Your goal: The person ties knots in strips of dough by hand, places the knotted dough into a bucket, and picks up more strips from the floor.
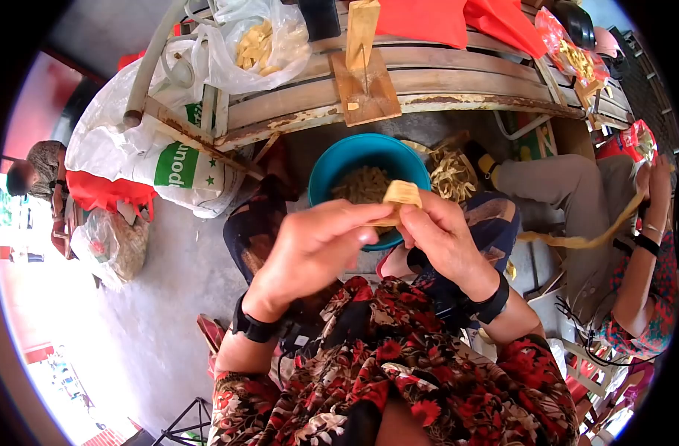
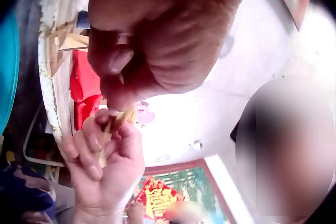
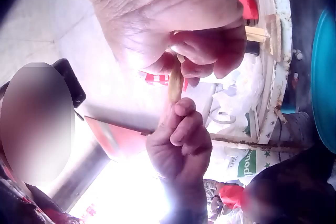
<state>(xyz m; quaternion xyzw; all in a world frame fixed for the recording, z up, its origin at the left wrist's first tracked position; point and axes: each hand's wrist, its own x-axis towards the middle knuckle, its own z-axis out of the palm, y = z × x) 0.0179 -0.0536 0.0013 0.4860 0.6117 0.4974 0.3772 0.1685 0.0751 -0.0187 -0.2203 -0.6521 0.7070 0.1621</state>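
Note:
Both hands meet in front of the chest over a teal bucket (image 1: pixel 328 160) and work on a flat, pale yellow strip (image 1: pixel 403 193) bent into a loop. My right hand (image 1: pixel 447 238) pinches the looped part between thumb and fingers. The left hand (image 1: pixel 313 249) holds the strip's other side, its index finger pointing along it. From the right wrist, the strip (image 3: pixel 176 85) runs between the fingertips of both hands. Seen from the left wrist, the right hand (image 2: pixel 107 169) has its fingers curled round the strip. Small pale pieces (image 1: pixel 365 183) lie inside the bucket.
A slatted bench (image 1: pixel 458 82) stands ahead, bearing a wooden block stand (image 1: pixel 365 85) with a thin metal spike and a plastic bag (image 1: pixel 257 48) of yellow pieces. Loose strips (image 1: pixel 452 175) are heaped right of the bucket. Another person (image 1: pixel 644 282) sits at right, handling a long strip (image 1: pixel 592 241).

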